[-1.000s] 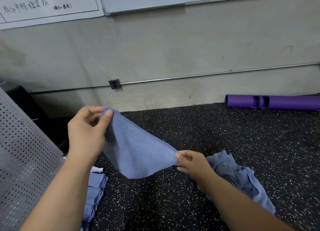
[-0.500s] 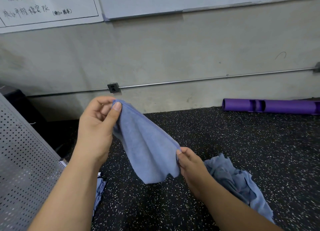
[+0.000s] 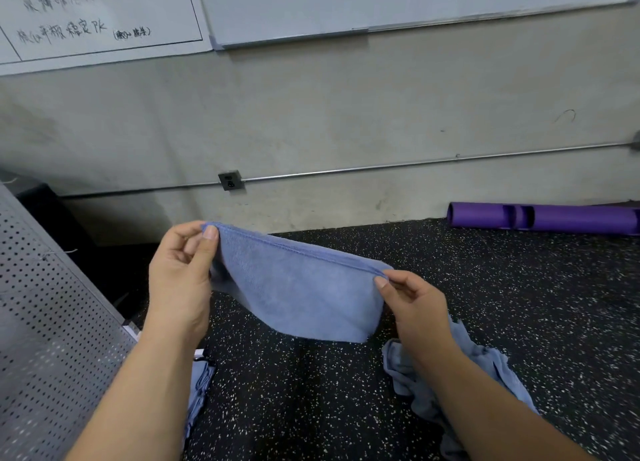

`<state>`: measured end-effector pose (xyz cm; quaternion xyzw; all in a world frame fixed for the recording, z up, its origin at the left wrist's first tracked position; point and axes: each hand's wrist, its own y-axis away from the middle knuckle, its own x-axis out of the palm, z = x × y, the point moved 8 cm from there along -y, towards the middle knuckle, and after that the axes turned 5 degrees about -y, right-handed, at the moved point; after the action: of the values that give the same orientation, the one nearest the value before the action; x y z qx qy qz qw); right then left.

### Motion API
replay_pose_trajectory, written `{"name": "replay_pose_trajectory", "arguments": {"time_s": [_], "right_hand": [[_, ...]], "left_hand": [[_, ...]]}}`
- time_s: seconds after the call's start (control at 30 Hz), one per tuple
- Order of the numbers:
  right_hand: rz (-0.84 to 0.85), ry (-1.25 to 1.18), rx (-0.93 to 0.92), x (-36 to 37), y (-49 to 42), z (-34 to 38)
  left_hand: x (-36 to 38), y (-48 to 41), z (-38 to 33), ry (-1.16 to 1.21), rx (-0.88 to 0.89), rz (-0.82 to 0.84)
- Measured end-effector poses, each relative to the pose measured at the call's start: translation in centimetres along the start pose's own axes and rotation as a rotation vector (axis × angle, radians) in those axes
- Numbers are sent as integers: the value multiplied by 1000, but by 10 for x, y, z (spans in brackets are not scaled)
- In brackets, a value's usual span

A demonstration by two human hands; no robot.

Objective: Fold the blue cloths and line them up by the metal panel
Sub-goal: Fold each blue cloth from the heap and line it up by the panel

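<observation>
A blue cloth [image 3: 298,294] hangs doubled over in the air above the speckled black floor, its top edge stretched taut. My left hand [image 3: 180,273] pinches its upper left corner between thumb and fingers. My right hand [image 3: 412,305] pinches the right corner, lower down. A loose heap of crumpled blue cloths [image 3: 485,374] lies on the floor under my right forearm. Folded blue cloths [image 3: 199,388] lie beside the perforated metal panel [image 3: 52,339] at the left, mostly hidden by my left arm.
A purple roller [image 3: 540,216] lies at the foot of the concrete wall at the right. A conduit pipe with an outlet box [image 3: 230,180] runs along the wall. Whiteboards hang above. A dark box stands behind the panel.
My hands have moved apart and my right hand has risen, so the cloth went from hanging slack to stretched flat along its top edge.
</observation>
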<state>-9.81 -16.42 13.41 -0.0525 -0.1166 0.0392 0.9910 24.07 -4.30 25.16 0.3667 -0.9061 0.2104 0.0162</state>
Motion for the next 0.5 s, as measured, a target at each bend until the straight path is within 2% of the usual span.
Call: {"name": "replay_pose_trajectory", "arguments": {"time_s": [0.2, 0.5], "right_hand": [[28, 43, -26, -5, -6, 37], [196, 147, -144, -2, -10, 78]], "left_hand": [[-11, 1, 12, -71, -3, -63], [-22, -1, 29, -81, -60, -119]]}}
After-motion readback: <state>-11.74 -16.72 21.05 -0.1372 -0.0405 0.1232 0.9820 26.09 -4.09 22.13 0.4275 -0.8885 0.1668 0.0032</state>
